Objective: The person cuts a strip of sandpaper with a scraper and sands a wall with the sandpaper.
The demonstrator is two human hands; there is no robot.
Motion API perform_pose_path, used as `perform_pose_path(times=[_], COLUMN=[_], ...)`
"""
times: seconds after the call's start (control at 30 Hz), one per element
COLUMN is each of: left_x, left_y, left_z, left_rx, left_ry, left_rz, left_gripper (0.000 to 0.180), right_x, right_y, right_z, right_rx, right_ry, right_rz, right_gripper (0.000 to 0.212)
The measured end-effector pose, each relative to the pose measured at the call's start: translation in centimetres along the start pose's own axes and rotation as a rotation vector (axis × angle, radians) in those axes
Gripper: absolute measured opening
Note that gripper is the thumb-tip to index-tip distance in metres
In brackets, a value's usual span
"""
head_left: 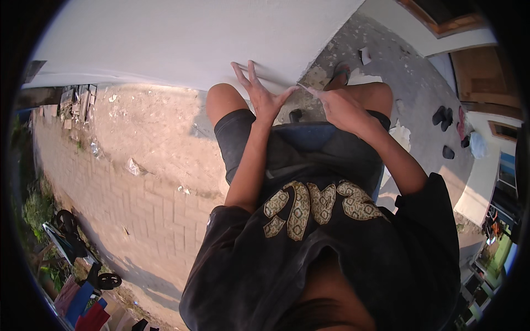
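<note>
My left hand point(260, 98) is spread at the white wall point(187, 38), with two fingertips on or very near its surface. Its thumb stretches right toward the wall's vertical corner edge. My right hand point(343, 110) is closed, with its fingertips pinching a thin, pale, flat piece point(303, 87) beside that corner. The piece nearly meets my left thumb; I cannot tell whether they touch, nor what kind of thing it is.
I sit with my knees astride the corner, on a dark blue seat point(306, 135). Dark footwear point(441, 117) lies on the grey concrete floor point(411, 83) at right, near a wooden door point(486, 77). A paved path point(149, 204) runs along the left. A parked motorcycle point(72, 237) stands beyond.
</note>
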State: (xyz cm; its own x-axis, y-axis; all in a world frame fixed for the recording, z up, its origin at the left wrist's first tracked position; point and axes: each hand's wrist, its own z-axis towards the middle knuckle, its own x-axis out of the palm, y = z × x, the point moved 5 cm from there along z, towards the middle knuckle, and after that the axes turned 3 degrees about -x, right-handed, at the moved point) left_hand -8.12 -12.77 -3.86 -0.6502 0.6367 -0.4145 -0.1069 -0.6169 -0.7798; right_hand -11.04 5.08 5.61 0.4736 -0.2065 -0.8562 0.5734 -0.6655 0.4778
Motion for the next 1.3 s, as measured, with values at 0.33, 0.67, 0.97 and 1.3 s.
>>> perform_pose_path(times=[0.33,0.67,0.97,1.3], left_x=[-1.0,0.9,0.1,-0.5], left_y=[-1.4,-6.1,-5.3,-7.6], left_z=[-0.3,-4.0,-3.3,-3.6], left_rx=[0.008,0.437,0.405,0.302], left_ry=[-0.096,0.386,0.334,0.353], left_rz=[-0.031,-0.004,-0.010,-0.228], left_gripper=[0.132,0.021,0.018,0.018], right_x=[-0.4,-2.0,-4.3,-2.8], right_y=[-1.2,-1.4,4.3,7.5], right_z=[0.2,-3.2,-5.0,-3.6], right_rx=[-0.018,0.369,-0.287,-0.678], right_ry=[0.131,0.608,-0.267,-0.313], right_rz=[-0.054,0.735,0.420,0.538], right_gripper=[0.044,0.046,0.061,0.033])
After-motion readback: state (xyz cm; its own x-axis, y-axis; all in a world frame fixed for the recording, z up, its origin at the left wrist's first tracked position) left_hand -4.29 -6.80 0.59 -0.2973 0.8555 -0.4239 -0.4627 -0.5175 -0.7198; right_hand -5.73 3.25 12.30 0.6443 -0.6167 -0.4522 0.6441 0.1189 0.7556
